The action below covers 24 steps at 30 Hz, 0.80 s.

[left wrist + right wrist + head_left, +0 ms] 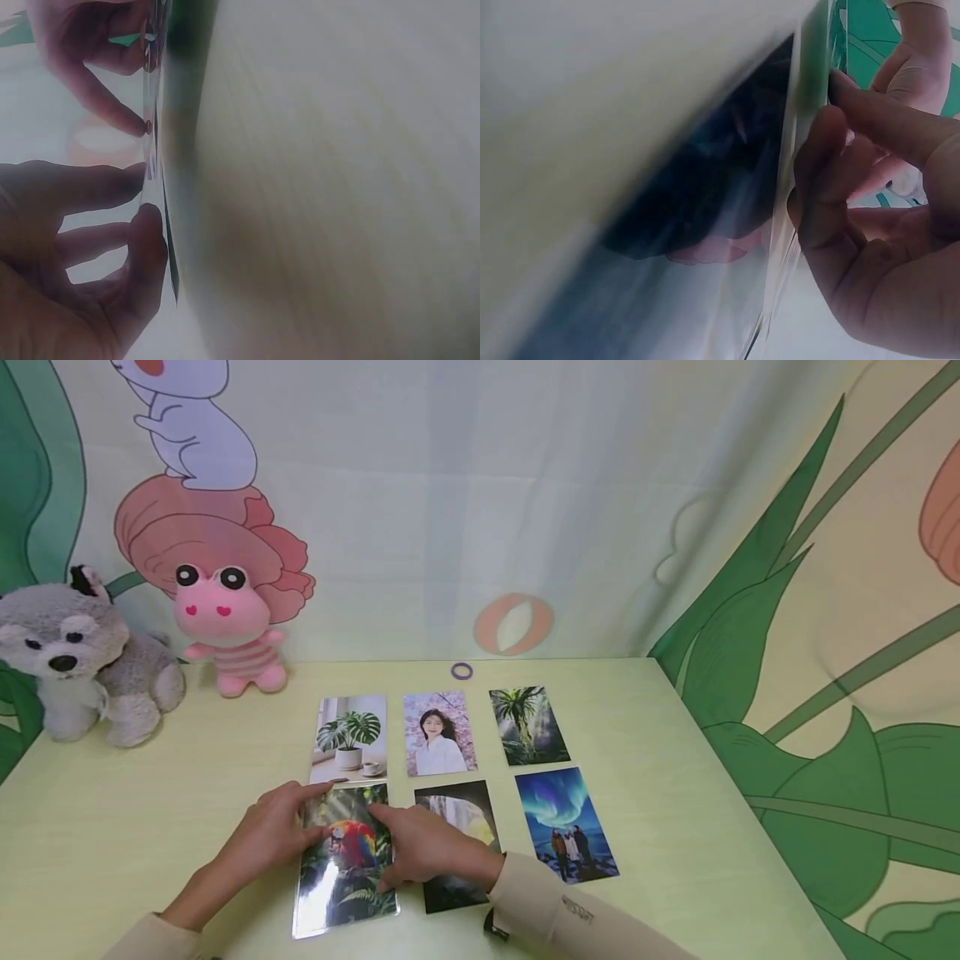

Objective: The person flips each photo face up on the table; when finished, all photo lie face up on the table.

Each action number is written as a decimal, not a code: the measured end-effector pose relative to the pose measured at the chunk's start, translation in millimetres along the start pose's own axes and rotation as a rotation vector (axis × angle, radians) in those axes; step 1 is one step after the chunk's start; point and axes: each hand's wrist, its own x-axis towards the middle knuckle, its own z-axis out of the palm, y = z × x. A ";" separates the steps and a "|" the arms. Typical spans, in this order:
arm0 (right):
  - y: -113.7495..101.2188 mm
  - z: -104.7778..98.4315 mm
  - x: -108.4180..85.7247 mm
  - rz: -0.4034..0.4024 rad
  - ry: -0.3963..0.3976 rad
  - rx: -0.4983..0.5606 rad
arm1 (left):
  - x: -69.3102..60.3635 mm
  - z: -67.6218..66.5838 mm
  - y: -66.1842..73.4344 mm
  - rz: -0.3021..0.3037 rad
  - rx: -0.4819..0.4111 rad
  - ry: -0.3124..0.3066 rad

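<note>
A glossy photo of a red parrot (pixel 352 881) under a clear cover lies at the front left, beneath both hands. My left hand (pixel 277 822) holds its left side, forefinger by the top-left corner and thumb on the left part. My right hand (pixel 431 847) holds the right side, forefinger near the upper right and thumb lower on that edge. The left wrist view shows left fingertips (pixel 150 225) against the clear edge. In the right wrist view, right fingers (pixel 817 161) bend at the cover's edge. My right arm partly hides a dark photo (pixel 457 893) alongside.
Behind the parrot photo lie a potted-plant photo (pixel 348 739), a portrait photo (pixel 438 735) and a jungle-tree photo (pixel 528 727). An aurora photo (pixel 566 822) lies right. A purple ring (pixel 462 671) sits near the back edge. Plush toys, a husky (pixel 82 652) and a pink one (pixel 232 627), stand back left.
</note>
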 end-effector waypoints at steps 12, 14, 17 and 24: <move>-6.6 2.4 9.1 0.033 -0.035 -0.098 | 4.2 2.0 -3.2 -0.042 0.079 -0.069; -6.7 3.0 10.0 0.035 -0.034 -0.105 | 4.7 1.7 -3.7 -0.052 0.087 -0.082; -7.1 4.0 10.3 0.041 -0.033 -0.109 | 5.5 0.8 -4.2 -0.060 0.098 -0.096; -8.3 5.1 10.2 0.048 -0.041 -0.099 | 9.2 -1.2 -1.6 -0.057 0.127 -0.128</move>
